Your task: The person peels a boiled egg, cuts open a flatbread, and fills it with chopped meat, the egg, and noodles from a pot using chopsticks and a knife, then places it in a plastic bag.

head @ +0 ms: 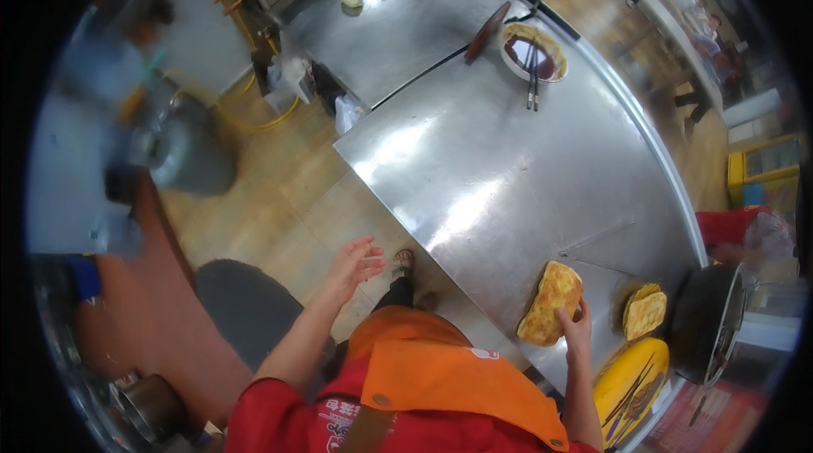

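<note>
A golden-brown flatbread (550,304), roughly rectangular, is pinched along its right side by my right hand (575,325) over the near end of the steel worktable (546,154). To its right, more browned flatbread (645,313) sits by the table's far edge. My left hand (357,267) hangs in the air over the floor, left of the table edge, with nothing in it and its fingers apart.
A bowl of dark sauce (533,53) carries chopsticks (532,78) across its rim. Near the right edge are a yellow tray (635,383) with utensils and a large dark pot (705,326). A pale dough piece (352,2) lies on the far steel surface. A grey bin (197,148) stands left.
</note>
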